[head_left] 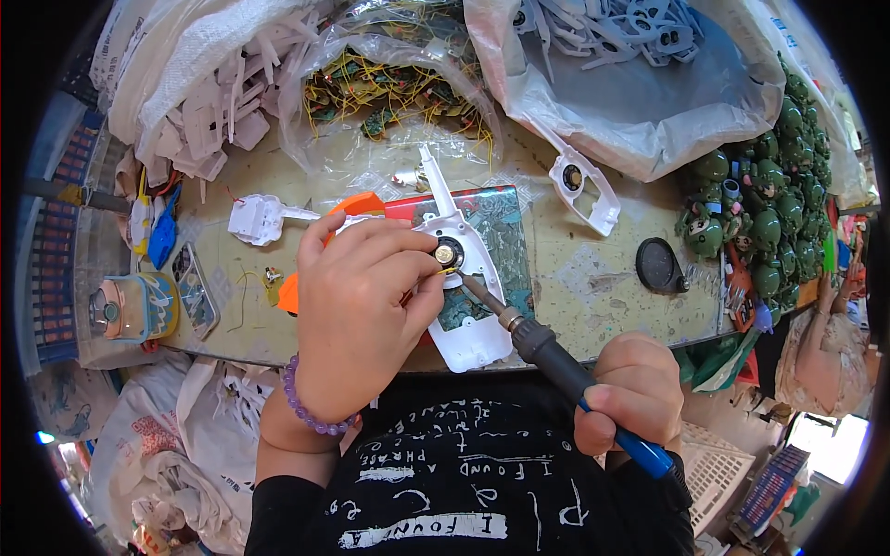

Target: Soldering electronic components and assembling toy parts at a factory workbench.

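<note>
My left hand lies over a white plastic housing, its thumb and fingertips pinched at the rim of a small round speaker. A short bit of thin yellow wire shows at those fingertips; the rest is covered by the hand. In my right hand is a soldering iron with a black and blue handle, its tip reaching the speaker's lower edge beside the wire. Under the housing is a flat red and green patterned piece. An orange object is partly hidden behind my left hand.
A clear bag of wired circuit boards lies at the back, between sacks of white parts and white housings. Another housing with speaker and a black round cover lie right. Green figures crowd the right edge; a phone lies left.
</note>
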A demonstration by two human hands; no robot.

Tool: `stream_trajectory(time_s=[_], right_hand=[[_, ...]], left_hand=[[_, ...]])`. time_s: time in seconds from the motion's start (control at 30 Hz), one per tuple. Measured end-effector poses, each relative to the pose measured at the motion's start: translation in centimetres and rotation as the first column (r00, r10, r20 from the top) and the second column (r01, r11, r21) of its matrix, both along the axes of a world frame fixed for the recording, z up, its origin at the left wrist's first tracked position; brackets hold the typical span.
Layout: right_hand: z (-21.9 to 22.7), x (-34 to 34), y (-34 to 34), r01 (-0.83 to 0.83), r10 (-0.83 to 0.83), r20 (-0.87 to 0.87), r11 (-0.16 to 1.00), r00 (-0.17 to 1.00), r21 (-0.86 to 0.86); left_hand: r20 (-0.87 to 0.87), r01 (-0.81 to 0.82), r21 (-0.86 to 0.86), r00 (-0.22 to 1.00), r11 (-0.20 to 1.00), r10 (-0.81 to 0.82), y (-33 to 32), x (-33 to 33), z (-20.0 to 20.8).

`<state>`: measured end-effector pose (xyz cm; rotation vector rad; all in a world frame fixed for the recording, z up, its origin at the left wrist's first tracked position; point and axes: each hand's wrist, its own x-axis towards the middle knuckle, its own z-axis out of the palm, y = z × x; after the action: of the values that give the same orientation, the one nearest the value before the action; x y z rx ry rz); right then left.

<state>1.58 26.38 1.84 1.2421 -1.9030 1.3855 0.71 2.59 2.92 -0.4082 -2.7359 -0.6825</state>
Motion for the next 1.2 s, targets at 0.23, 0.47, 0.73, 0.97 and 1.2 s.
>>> stream_trajectory(time_s=[0.23,0.47,0.73,0.97,1.2], right_hand=[[0.8,0.0,-0.3,-0.004,0.005,-0.017,0.999,1.000,0.054],[1.8,-0.4,-0.7,-0.002,0.004,-0.028,0.995,1.000,0.101],[-0.9,0.9,0.5,0.132,-0.137,-0.118,0.990,0.984,-0.045],[-2.6,1.3,1.3,0.379,-0.393,-0.095,0.915,0.915,-0.136],[-4.1,0.7,1.0,0.465,-0.495,-0.046,0.840,0.868,-0.279]], left_hand=[[-0.017,0.000,-0.021,1.000,1.000,0.000,0.1,0.2,-0.1],[-0.021,-0.011,-0.032,1.000,0.999,0.011,0.2,0.3,-0.1],[-0.017,0.004,-0.010,1.000,1.000,-0.004,0.0,0.2,-0.2],[-0.027,0.008,-0.029,1.000,1.000,-0.009,-0.2,0.7,0.2],[0.002,-0.051,0.073,0.999,0.996,0.051,-0.8,2.4,0.2]])
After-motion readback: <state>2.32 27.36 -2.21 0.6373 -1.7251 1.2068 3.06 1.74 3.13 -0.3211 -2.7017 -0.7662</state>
